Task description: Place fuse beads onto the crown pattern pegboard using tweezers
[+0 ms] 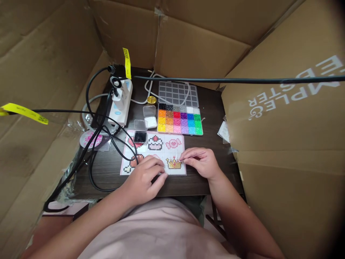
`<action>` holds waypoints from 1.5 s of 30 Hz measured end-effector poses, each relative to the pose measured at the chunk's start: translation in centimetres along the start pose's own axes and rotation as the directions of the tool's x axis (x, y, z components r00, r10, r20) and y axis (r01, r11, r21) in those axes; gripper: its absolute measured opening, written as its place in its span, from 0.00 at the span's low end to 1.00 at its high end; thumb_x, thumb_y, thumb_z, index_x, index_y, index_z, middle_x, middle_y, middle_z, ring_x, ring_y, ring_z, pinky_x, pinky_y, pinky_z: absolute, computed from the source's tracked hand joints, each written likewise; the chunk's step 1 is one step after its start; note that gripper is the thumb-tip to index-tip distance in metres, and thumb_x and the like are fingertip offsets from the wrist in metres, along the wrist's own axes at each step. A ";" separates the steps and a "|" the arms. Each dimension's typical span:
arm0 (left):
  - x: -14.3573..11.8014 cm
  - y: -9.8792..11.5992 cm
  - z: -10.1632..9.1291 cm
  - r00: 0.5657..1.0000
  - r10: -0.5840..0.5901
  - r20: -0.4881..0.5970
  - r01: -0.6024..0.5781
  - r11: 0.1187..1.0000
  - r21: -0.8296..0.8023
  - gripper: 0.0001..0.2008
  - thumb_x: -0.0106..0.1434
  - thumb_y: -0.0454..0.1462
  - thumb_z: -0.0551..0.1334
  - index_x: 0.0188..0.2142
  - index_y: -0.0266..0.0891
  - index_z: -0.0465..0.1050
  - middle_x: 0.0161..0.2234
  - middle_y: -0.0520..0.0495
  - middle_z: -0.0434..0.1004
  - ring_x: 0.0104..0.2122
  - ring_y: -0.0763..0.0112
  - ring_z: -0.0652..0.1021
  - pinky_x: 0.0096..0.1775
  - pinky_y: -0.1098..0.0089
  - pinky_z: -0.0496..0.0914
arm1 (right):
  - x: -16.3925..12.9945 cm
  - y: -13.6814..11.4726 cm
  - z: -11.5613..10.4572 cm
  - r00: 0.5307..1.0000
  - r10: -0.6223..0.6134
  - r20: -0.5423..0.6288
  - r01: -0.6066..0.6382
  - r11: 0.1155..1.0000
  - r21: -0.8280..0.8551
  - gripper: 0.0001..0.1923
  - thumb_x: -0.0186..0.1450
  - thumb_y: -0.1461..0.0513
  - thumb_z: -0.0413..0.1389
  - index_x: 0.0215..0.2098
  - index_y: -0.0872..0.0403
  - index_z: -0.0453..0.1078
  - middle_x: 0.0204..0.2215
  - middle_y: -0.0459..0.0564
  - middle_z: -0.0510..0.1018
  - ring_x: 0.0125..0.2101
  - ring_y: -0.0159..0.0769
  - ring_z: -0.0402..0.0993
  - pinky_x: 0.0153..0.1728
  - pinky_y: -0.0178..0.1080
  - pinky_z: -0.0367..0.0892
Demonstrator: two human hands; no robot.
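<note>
From the head view: pinches a thin pink tool (196, 155) with the thumb and fingers of the right hand (203, 162), tip close to the right side of a crown picture (174, 164). Rests the left hand (148, 176) on the pattern sheet (178, 172), with fingers loosely bent and thumb apart, with nothing seen in the grip. Has the crown between the two hands. Cannot tell beads from printed dots there.

Could bump the crown with the tool tip or the left thumb and push any loose bits crooked. Could snag the black cords (81, 159), looped over the sheet just beyond the left hand, and pull the sheet askew. Could tip the little box of black beads (140, 136) the same way, and spill it, being open and on the sheet's far edge.

Past both hands, shows a big bead box (157, 133) full of little squares of black, grey, white, brown, orange, yellow, red, pink, purple, blue and green beads, with a clear lid (178, 94) flipped back. Beyond the left hand, shows a small open box of white bits (150, 122), and past that a gold tin (151, 100), too small to see into.
</note>
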State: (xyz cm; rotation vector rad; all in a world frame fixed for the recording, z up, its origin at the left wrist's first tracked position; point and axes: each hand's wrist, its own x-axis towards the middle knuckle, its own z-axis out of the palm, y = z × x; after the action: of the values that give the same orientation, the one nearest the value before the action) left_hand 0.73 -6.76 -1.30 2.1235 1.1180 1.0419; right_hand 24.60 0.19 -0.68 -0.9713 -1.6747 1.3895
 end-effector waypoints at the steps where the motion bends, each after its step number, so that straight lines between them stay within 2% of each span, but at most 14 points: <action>1: 0.0 0.0 0.0 1.000 0.000 0.000 0.000 1.000 0.001 0.03 0.66 0.30 0.60 0.36 0.37 0.72 0.37 0.46 0.76 0.39 0.68 0.73 0.42 0.65 0.68 | 0.3 -0.1 -0.3 0.999 -0.018 0.033 0.017 1.000 0.015 0.03 0.60 0.62 0.67 0.30 0.55 0.81 0.29 0.53 0.84 0.29 0.36 0.81 0.32 0.36 0.77; 4: 0.0 -0.1 0.1 1.000 0.007 0.001 -0.007 1.000 0.013 0.03 0.66 0.31 0.60 0.35 0.37 0.73 0.36 0.45 0.76 0.39 0.68 0.74 0.43 0.65 0.68 | 1.9 -0.6 -1.3 0.982 -0.072 0.176 0.066 0.997 0.040 0.01 0.59 0.65 0.67 0.30 0.55 0.81 0.30 0.53 0.84 0.30 0.37 0.82 0.33 0.36 0.77; 7: 0.0 -0.1 0.1 1.000 0.011 0.002 -0.011 0.999 0.030 0.03 0.66 0.30 0.60 0.35 0.37 0.73 0.36 0.45 0.76 0.39 0.67 0.74 0.43 0.64 0.68 | 3.6 -0.8 -1.9 0.945 -0.074 0.320 0.067 0.997 0.032 0.03 0.57 0.67 0.68 0.31 0.55 0.82 0.30 0.53 0.85 0.31 0.36 0.82 0.34 0.35 0.77; 12: 0.0 -0.1 0.2 1.000 0.012 0.008 -0.012 0.999 0.046 0.03 0.65 0.30 0.60 0.36 0.36 0.72 0.37 0.44 0.76 0.39 0.67 0.74 0.43 0.64 0.69 | 5.0 -0.1 -1.7 0.896 -0.085 0.436 0.073 0.996 0.044 0.02 0.58 0.66 0.68 0.31 0.56 0.82 0.30 0.53 0.85 0.30 0.36 0.82 0.35 0.35 0.77; 20: 0.1 0.0 0.2 1.000 -0.008 0.018 0.007 0.999 0.052 0.03 0.65 0.30 0.60 0.36 0.38 0.72 0.37 0.44 0.76 0.40 0.66 0.74 0.43 0.63 0.70 | 4.3 0.4 -1.5 0.917 -0.097 0.386 0.079 0.995 0.062 0.01 0.59 0.66 0.67 0.30 0.56 0.82 0.29 0.53 0.85 0.29 0.36 0.82 0.33 0.35 0.77; 29: 0.2 0.2 0.1 1.000 -0.020 0.020 0.019 0.999 0.046 0.04 0.65 0.30 0.61 0.37 0.38 0.73 0.37 0.44 0.77 0.40 0.66 0.75 0.43 0.64 0.70 | 4.5 0.4 -1.7 0.904 -0.069 0.423 0.062 0.998 0.029 0.02 0.60 0.64 0.66 0.30 0.56 0.81 0.30 0.53 0.85 0.30 0.36 0.82 0.34 0.35 0.77; 45: 0.1 0.1 0.0 0.999 -0.025 0.031 0.024 0.999 0.040 0.04 0.65 0.30 0.60 0.37 0.38 0.73 0.37 0.44 0.77 0.40 0.66 0.74 0.43 0.63 0.70 | 4.5 0.5 -1.7 0.907 -0.064 0.415 0.050 0.998 0.045 0.03 0.60 0.63 0.66 0.30 0.56 0.81 0.30 0.54 0.84 0.29 0.36 0.81 0.33 0.36 0.77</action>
State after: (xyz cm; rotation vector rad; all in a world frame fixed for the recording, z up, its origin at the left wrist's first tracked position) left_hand 0.87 -6.72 -1.19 2.1437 1.1560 0.9795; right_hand 24.14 5.02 -0.60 -0.6252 -1.9614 1.6649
